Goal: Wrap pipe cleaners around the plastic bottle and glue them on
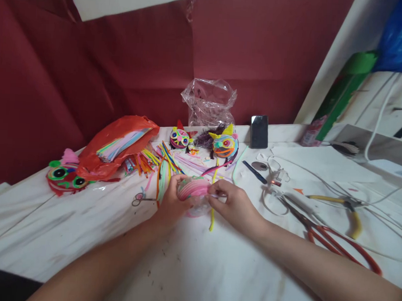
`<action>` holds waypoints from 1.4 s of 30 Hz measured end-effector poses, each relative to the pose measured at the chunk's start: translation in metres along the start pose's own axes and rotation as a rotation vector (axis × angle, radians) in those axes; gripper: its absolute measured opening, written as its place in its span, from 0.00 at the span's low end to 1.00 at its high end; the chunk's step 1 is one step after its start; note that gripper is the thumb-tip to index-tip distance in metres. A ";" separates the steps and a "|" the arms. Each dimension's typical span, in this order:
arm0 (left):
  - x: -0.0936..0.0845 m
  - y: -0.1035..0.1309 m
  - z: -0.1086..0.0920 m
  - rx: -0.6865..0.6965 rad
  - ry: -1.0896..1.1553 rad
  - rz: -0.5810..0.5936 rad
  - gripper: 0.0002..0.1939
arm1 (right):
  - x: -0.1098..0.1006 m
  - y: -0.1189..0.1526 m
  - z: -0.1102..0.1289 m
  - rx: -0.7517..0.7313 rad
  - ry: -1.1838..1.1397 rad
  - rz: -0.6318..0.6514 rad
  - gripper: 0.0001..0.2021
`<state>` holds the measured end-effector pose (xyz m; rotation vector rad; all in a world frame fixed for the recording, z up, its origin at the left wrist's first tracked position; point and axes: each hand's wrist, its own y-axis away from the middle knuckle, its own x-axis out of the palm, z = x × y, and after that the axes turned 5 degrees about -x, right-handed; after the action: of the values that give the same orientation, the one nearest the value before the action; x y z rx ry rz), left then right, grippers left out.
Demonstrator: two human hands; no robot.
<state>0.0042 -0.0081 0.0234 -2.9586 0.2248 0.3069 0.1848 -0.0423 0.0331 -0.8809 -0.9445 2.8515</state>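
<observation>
In the middle of the table, my left hand (171,196) is wrapped round a clear plastic piece with a pink coiled pipe-cleaner shape (195,188) on it. My right hand (232,199) pinches a thin pale pipe cleaner (221,196) against the right side of that piece. The fingertips partly hide where the two meet. A yellow pipe cleaner (212,219) lies just below my right fingers. Behind my hands sit two small pipe-cleaner animal faces, one pink and white (180,139), one with yellow ears (225,145).
At left are a red bag (121,124) of pipe cleaners (123,145), a red face (66,177) and small scissors (143,199). At right lie a glue gun (291,191), large red-handled scissors (340,245), yellow-handled pliers (355,221) and cables. A phone (259,132) leans behind.
</observation>
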 end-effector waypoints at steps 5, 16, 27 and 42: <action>-0.002 0.000 0.003 0.033 -0.013 -0.061 0.29 | -0.002 -0.002 -0.004 0.028 -0.059 0.037 0.06; 0.001 0.002 0.003 0.062 -0.044 -0.052 0.28 | 0.002 -0.001 -0.005 0.050 -0.035 0.010 0.08; -0.001 0.003 -0.002 -0.015 -0.033 0.033 0.31 | 0.001 0.000 -0.004 0.068 -0.010 0.046 0.07; -0.005 -0.005 0.001 -0.040 0.009 -0.006 0.34 | -0.004 -0.002 -0.003 0.045 -0.029 -0.003 0.02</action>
<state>-0.0001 -0.0027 0.0240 -2.9998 0.2138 0.3003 0.1895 -0.0393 0.0340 -0.8365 -0.8789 2.8786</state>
